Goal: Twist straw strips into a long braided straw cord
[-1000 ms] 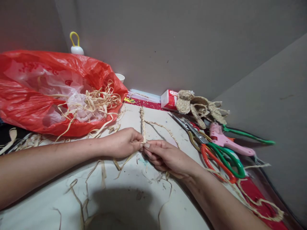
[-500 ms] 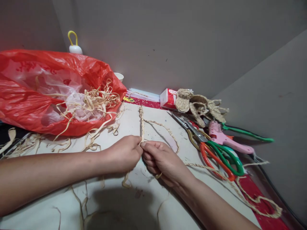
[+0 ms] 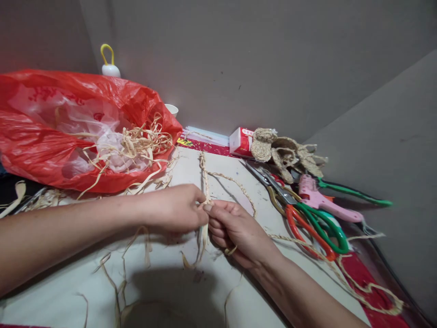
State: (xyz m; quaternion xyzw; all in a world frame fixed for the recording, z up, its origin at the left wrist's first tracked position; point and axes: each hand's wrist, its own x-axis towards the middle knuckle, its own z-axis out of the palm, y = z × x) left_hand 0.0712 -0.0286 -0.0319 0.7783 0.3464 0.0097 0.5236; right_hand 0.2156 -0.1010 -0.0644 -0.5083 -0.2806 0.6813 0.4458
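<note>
A pale straw braid (image 3: 206,180) runs from the far part of the white table board down to my two hands. My left hand (image 3: 180,207) is closed at the braid's near end, with its fingertips pinching the strands. Against it my right hand (image 3: 232,225) pinches the same spot between thumb and forefinger. Loose flat strands hang below the fingers, and one end curls out under the right hand. A thinner braided cord (image 3: 244,189) loops off to the right of the braid. The exact crossing of strands is hidden by the fingers.
A red plastic bag (image 3: 68,177) with straw strands lies at the left. On the right are orange-handled scissors (image 3: 297,225), green-handled scissors (image 3: 322,225), a pink glue gun (image 3: 321,200) and woven straw pieces (image 3: 262,145). A red-and-white box (image 3: 241,141) stands at the back.
My left hand has opened its grip slightly and turned at the braid's end, so loose strands now show hanging below. The right hand keeps its pinch. The view has shifted slightly.
</note>
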